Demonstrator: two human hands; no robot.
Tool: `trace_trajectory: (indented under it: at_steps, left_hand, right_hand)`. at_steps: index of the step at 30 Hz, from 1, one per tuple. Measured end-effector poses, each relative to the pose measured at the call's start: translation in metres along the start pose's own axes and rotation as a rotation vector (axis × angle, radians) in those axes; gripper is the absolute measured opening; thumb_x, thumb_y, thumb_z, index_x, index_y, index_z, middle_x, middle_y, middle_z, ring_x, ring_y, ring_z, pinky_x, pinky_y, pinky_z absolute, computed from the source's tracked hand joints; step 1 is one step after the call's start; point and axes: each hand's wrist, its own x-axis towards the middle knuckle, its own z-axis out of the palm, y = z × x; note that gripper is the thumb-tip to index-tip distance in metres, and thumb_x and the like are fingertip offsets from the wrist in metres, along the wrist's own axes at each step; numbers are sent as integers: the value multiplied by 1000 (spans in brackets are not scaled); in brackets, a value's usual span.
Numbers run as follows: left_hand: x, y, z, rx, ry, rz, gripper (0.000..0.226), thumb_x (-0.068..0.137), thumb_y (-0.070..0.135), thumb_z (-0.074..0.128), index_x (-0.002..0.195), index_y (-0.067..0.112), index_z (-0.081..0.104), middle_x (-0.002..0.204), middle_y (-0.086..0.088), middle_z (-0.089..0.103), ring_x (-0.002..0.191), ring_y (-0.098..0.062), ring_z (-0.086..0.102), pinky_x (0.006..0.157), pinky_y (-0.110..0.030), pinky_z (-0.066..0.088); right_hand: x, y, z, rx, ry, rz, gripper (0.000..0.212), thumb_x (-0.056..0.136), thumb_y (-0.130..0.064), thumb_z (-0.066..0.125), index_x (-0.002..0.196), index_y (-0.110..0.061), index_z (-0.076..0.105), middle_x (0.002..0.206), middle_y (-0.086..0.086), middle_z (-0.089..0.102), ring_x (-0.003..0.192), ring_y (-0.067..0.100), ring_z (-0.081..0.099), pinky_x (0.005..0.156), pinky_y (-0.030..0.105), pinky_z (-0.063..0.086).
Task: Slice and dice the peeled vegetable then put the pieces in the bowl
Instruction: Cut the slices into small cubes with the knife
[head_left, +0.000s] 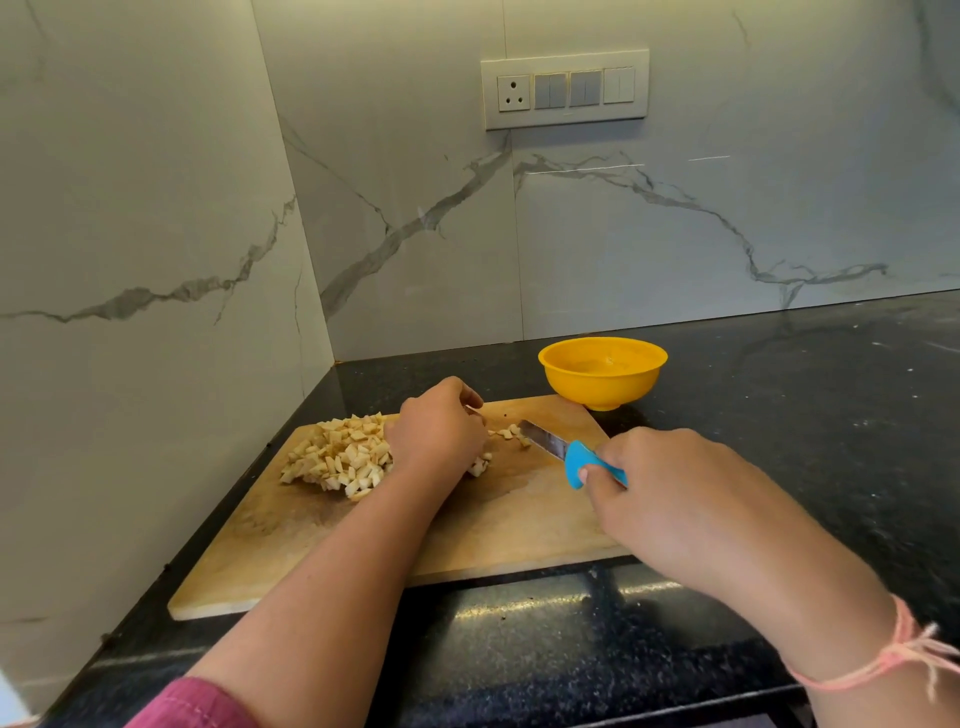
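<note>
Currently, the blue-handled steel knife (566, 453) is being gripped by the right hand (655, 486); what the curled left hand (436, 432) holds cannot be determined. The heap of pale diced vegetable (338, 456) is lying beside the left hand on the wooden board (519, 525) — the yellow plastic bowl (602, 382) nearer the right.

Left hand (436, 431) fingers curled downward; right hand (654, 483) grips knife (576, 462)

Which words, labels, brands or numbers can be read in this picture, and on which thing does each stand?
None can be read. The white wall switch panel, the round yellow plastic bowl, the blue-handled steel knife and the wooden cutting board show no print; any mark on the knife blade is too small to tell.
</note>
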Motion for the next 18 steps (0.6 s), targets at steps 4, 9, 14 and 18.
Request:
trace_trajectory:
  at_steps: [4,9,14,18]
  left_hand:
    - [0,3,-3,-78,-36,89,12,90,32,63,92,37,53,99,12,64,103,-15,58,90,-44,50]
    - [1,5,-2,-70,-129,140,20,86,30,69,90,38,51,96,14,69,102,-12,60,92,-45,49]
    - [4,3,-1,-58,-143,140,23,87,25,68,96,37,51,100,14,70,103,-11,61,94,-44,48]
    - [5,1,0,-64,-148,130,26,87,24,68,109,32,57,104,13,70,106,-12,60,95,-43,48]
  right_hand:
    - [8,8,10,55,-1,40,33,97,-45,33,113,-26,56,83,-4,57,73,12,57,55,26,40]
    - [12,11,16,36,11,72,33,98,-43,32,116,-26,55,81,-6,57,71,10,55,51,23,36]
    - [12,8,19,46,-2,59,33,98,-43,33,113,-25,56,84,-5,57,73,11,55,50,22,36]
    - [10,8,14,82,0,50,35,99,-43,33,121,-26,54,83,-7,58,68,8,54,49,20,35]
